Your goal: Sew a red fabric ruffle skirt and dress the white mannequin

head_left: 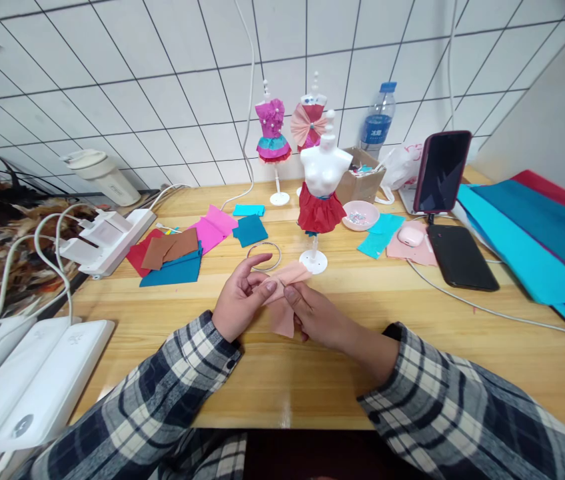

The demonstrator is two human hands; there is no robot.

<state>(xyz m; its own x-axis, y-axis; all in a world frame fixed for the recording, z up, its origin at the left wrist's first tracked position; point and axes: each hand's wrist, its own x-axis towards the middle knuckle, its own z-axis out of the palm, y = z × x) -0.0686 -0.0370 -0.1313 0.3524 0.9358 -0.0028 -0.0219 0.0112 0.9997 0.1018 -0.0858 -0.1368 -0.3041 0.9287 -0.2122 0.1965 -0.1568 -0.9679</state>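
Observation:
Between my hands is a thin, peach-coloured piece of crepe paper (282, 316), partly folded, with one end hanging down. My left hand (242, 297) pinches it with the thumb on top, its index finger stretched away. On the other side my right hand (315, 310) grips the same piece between thumb and fingers. Just beyond stands a small white mannequin (326, 167) wearing a gathered red skirt (320, 210). A thin ring bangle (278, 260) lies on the table behind my left hand.
Two dressed mannequins (273, 130) stand at the back. Coloured paper pieces (177, 267) lie left, near a power strip (112, 240). A pink bowl of beads (361, 216), a cardboard box (357, 183), a bottle (378, 120), a propped phone (442, 170) and large coloured sheets (537, 240) are right.

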